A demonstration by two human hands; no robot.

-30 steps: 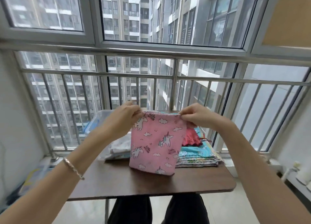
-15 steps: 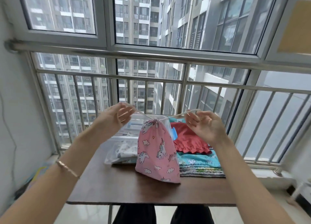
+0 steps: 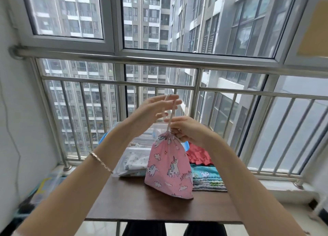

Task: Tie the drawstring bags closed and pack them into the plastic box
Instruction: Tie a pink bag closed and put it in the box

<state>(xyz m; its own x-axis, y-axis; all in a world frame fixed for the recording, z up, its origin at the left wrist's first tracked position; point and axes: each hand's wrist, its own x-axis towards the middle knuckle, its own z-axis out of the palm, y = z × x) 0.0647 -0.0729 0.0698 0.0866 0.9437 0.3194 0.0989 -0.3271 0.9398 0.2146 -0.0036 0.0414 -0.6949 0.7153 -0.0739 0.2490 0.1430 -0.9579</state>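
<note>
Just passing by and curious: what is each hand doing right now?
Left hand: pinches the cord, held up taut.
Right hand: grips the gathered neck of the pink bag.

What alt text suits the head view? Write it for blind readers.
A left hand holds a drawstring taut above a pink unicorn bag while the right hand pinches its gathered neck. The bag rests on a brown table before a plastic box.

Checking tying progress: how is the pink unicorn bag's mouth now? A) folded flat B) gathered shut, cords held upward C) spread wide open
B: the neck of the pink unicorn bag is puckered, the right hand pinching it, the left hand holding the cords up.
</note>
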